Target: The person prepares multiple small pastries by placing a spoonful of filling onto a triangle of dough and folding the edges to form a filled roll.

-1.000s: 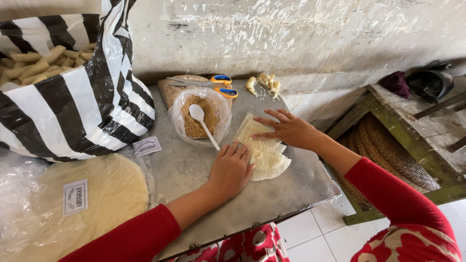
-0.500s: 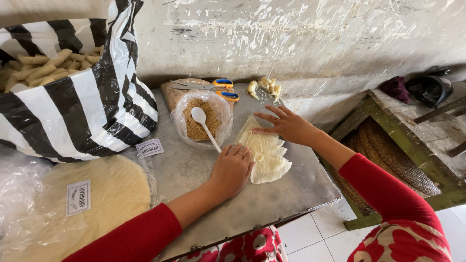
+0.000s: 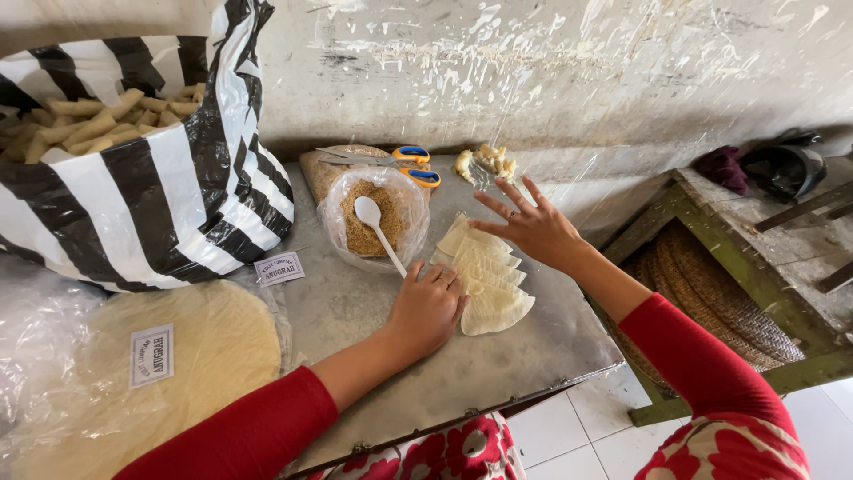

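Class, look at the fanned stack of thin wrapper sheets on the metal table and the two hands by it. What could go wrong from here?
1. The wrapper sheets lie close to the table edge; a nudge from the left hand might slide them off.
2. The right hand hovers spread near the open bag of filling; bumping the spoon could spill crumbs.
3. The scissors lie within the reaching zone, possibly catching a sleeve.

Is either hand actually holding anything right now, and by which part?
Nothing is gripped. The left hand presses the wrappers at their left edge; the right hand hovers open.
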